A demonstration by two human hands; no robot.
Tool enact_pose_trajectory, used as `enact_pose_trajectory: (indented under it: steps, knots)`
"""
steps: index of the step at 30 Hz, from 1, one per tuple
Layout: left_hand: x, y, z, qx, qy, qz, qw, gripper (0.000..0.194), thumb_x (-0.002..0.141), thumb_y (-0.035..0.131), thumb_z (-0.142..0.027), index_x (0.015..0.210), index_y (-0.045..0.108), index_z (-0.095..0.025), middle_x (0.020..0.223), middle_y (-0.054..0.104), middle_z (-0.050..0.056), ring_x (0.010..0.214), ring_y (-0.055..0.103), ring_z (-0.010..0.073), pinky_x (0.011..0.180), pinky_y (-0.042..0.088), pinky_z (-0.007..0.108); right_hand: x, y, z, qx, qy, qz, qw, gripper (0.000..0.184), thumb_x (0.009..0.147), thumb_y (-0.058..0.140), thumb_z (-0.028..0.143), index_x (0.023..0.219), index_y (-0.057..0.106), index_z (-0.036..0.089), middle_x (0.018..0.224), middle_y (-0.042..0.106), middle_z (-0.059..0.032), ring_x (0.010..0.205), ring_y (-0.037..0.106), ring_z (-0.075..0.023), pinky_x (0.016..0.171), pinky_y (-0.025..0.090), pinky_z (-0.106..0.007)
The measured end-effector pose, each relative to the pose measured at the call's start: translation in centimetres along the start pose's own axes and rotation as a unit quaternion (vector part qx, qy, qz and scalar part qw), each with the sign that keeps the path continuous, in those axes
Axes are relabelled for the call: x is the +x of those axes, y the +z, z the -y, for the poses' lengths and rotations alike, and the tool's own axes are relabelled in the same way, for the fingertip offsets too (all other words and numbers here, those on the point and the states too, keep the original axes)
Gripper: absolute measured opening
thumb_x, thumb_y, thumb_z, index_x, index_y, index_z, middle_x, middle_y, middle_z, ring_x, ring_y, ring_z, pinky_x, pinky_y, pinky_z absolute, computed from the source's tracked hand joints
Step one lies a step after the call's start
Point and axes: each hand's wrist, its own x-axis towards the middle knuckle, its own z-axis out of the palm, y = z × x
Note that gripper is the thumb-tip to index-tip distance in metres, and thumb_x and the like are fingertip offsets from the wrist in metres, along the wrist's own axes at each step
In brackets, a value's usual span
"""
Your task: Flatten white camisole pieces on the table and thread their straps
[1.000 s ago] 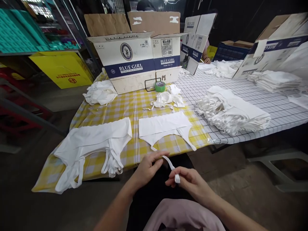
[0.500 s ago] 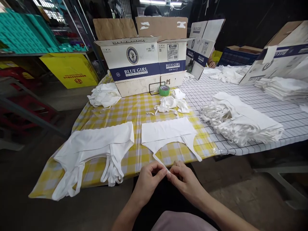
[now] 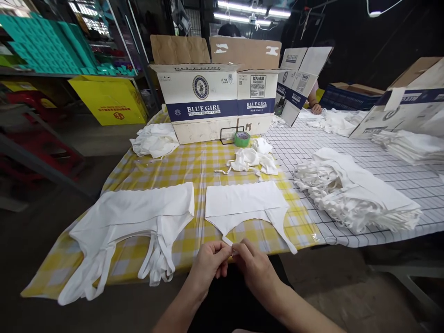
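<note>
A white strappy top (image 3: 246, 199) lies flat on the yellow checked cloth, just beyond my hands. Its left strap (image 3: 227, 241) runs off the table edge into my fingertips. My left hand (image 3: 210, 264) pinches the strap's end, thumb against forefinger. Right beside it, my right hand (image 3: 258, 272) is closed in a pinch on the same strap, the fingertips of both hands meeting. The exact end of the strap is hidden by my fingers. To the left lies a pile of similar white tops (image 3: 145, 203), straps hanging over the edge.
A big stack of white tops (image 3: 357, 189) lies on the grid cloth at right. Small crumpled white pieces (image 3: 248, 158) and green tape (image 3: 242, 139) sit before a Blue Girl carton (image 3: 204, 104). Another person's hand (image 3: 316, 108) shows behind an upright carton (image 3: 303, 81).
The view has tilted up, so the table appears lower. My pinching fingers have come closer to the top, and less of the strap shows between them and the cloth.
</note>
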Motion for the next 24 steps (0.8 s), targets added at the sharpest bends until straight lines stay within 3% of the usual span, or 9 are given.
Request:
enact_pose_trajectory:
  steps: [2,4,5,7,9,11,16,20,24]
  knots:
    - [0.2,-0.8,-0.6,0.074,0.042,-0.014,0.996,0.030,0.082,0.047,-0.040,0.068,0.056,-0.015,0.052,0.053,-0.001,0.042,0.043,0.0088,0.042,0.030,0.020,0.6,-1.4,0.5,0.038,0.011,-0.001,0.999,0.017,0.090,0.037,0.019,0.089,0.053,0.021,0.076,0.050,-0.0023,0.063,0.047,-0.0139,0.057,0.035,-0.024]
    - [0.8,-1.7,-1.0,0.181,0.127,-0.066,0.973,0.021,0.082,0.047,-0.033,0.082,0.060,-0.017,0.075,0.063,0.003,0.067,0.058,0.0148,0.059,0.044,0.025,1.3,-3.4,1.3,0.107,0.037,-0.014,0.994,0.013,0.089,0.041,0.024,0.085,0.053,0.021,0.073,0.050,-0.0011,0.062,0.046,-0.0134,0.057,0.034,-0.025]
    - [1.2,-2.1,-1.1,0.230,0.173,-0.090,0.953,0.021,0.081,0.046,-0.028,0.093,0.060,-0.018,0.093,0.064,0.005,0.085,0.059,0.0180,0.074,0.046,0.029,1.6,-4.6,1.8,0.144,0.049,-0.017,0.988,0.013,0.089,0.042,0.026,0.084,0.053,0.020,0.072,0.049,-0.0007,0.062,0.045,-0.0133,0.057,0.033,-0.025]
    - [2.3,-2.9,-0.7,0.310,0.237,-0.091,0.916,0.038,0.080,0.045,-0.019,0.117,0.052,-0.022,0.123,0.054,0.005,0.116,0.046,0.0206,0.098,0.036,0.037,2.1,-6.7,2.6,0.219,0.061,-0.002,0.974,0.014,0.089,0.044,0.029,0.083,0.054,0.021,0.070,0.047,-0.0003,0.061,0.043,-0.0131,0.056,0.032,-0.025]
    - [3.4,-3.4,0.1,0.366,0.249,-0.036,0.896,0.049,0.080,0.044,-0.017,0.128,0.044,-0.025,0.136,0.044,0.003,0.128,0.033,0.0203,0.108,0.025,0.040,2.2,-8.4,3.1,0.294,0.049,0.026,0.954,0.017,0.089,0.044,0.031,0.080,0.054,0.021,0.069,0.045,-0.0008,0.063,0.041,-0.0139,0.058,0.031,-0.027]
    - [4.2,-3.7,1.0,0.402,0.240,0.010,0.884,0.048,0.082,0.044,-0.018,0.129,0.044,-0.025,0.140,0.039,0.002,0.132,0.027,0.0204,0.110,0.020,0.042,1.9,-9.8,3.3,0.363,0.019,0.044,0.931,0.021,0.088,0.044,0.034,0.074,0.053,0.021,0.066,0.042,-0.0009,0.065,0.040,-0.0152,0.060,0.032,-0.029]
    - [4.6,-4.2,1.9,0.414,0.222,0.043,0.882,0.054,0.080,0.045,-0.015,0.132,0.039,-0.025,0.144,0.031,0.001,0.135,0.020,0.0177,0.111,0.016,0.040,0.9,-12.2,2.9,0.458,-0.041,0.086,0.884,0.034,0.083,0.047,0.045,0.060,0.045,0.021,0.053,0.031,0.0017,0.057,0.035,-0.0141,0.055,0.029,-0.029]
    - [4.7,-4.2,1.8,0.408,0.222,0.032,0.885,0.051,0.081,0.045,-0.017,0.131,0.041,-0.024,0.142,0.034,0.002,0.134,0.023,0.0177,0.111,0.018,0.040,1.1,-12.3,2.9,0.456,-0.100,0.235,0.853,0.050,0.079,0.047,0.059,0.050,0.038,0.019,0.043,0.028,0.0039,0.045,0.029,-0.0095,0.047,0.023,-0.026]
    - [4.5,-3.3,2.2,0.440,0.237,0.002,0.866,0.051,0.078,0.051,-0.018,0.128,0.046,-0.026,0.140,0.038,0.005,0.132,0.026,0.0240,0.108,0.019,0.047,1.4,-10.5,2.9,0.361,-0.092,0.426,0.824,0.049,0.079,0.040,0.062,0.056,0.044,0.019,0.049,0.040,0.0008,0.044,0.035,-0.0077,0.044,0.027,-0.023]
